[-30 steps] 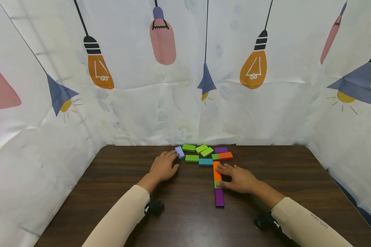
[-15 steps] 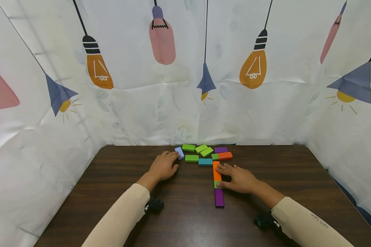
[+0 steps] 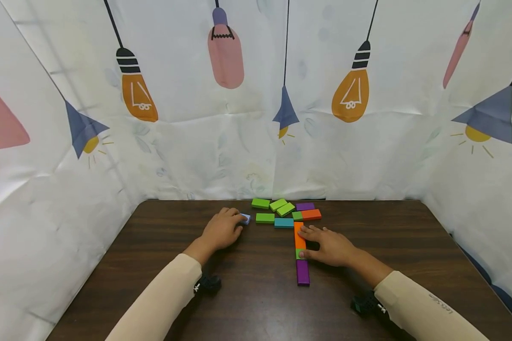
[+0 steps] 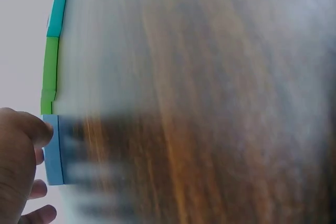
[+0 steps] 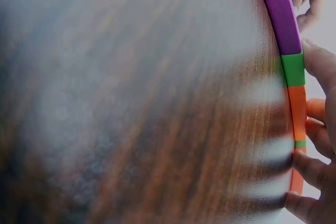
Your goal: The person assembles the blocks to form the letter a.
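Observation:
My left hand (image 3: 221, 228) is at a light blue block (image 3: 246, 219) lying on the table. In the left wrist view, the thumb overlaps the near face of the blue block (image 4: 53, 156), with fingertips behind it, so it appears pinched. Extended fingers of my right hand (image 3: 330, 247) rest on an orange block (image 3: 299, 233), its thumb by a small green piece (image 3: 300, 254). A purple block (image 3: 302, 273) continues this row towards me. In the right wrist view, fingertips touch the row's side.
A teal block (image 3: 284, 223) and a green block (image 3: 265, 218) lie in line left of the row's far end. Several green blocks (image 3: 260, 203) lie behind, with a red-orange block (image 3: 311, 214) and another purple block (image 3: 305, 206) to the right. A printed curtain hangs behind the table (image 3: 247, 293).
The light blue block has turned from nearly lengthwise to crosswise and slid slightly towards me, away from the green blocks. My left hand has shifted slightly left. My right hand stays in place.

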Tool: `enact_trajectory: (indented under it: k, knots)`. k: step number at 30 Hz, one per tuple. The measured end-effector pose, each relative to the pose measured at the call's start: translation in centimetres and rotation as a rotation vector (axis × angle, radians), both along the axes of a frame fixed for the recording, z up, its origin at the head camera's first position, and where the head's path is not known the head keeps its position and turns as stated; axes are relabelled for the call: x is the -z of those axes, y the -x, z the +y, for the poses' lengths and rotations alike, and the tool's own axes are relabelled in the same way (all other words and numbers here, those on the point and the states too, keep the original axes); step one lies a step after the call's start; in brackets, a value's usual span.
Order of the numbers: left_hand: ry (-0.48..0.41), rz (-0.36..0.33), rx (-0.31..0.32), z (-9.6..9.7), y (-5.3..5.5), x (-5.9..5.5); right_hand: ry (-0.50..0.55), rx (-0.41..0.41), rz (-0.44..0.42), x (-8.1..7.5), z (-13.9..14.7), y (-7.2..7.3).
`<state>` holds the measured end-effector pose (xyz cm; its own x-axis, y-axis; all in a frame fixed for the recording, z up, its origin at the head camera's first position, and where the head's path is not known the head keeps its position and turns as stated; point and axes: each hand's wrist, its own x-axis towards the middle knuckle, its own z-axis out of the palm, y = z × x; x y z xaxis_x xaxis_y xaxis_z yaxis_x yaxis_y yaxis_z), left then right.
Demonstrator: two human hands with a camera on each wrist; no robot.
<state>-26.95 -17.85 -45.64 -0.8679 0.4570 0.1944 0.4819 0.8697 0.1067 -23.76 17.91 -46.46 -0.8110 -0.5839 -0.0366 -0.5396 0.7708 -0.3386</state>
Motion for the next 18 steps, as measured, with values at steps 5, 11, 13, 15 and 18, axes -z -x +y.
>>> enact_trajectory:
  k: [5, 11, 13, 15, 18]
  knots:
    - [-0.020, -0.002, 0.010, -0.44, 0.02, 0.31, 0.005, -0.009, 0.010, -0.03, 0.08, -0.05]
    - [-0.035, -0.029, 0.007, -0.73, 0.12, 0.48, 0.016, -0.021, 0.020, 0.05, 0.14, -0.03]
    - [-0.035, -0.026, 0.018, -0.80, 0.22, 0.49, 0.018, -0.019, 0.016, 0.07, 0.11, -0.03]
    - [-0.034, -0.018, 0.024, -0.84, 0.33, 0.49, 0.014, -0.014, 0.010, 0.05, 0.11, -0.02]
    - [-0.031, -0.008, 0.025, -0.89, 0.42, 0.47, 0.014, -0.014, 0.010, 0.00, 0.09, -0.03]
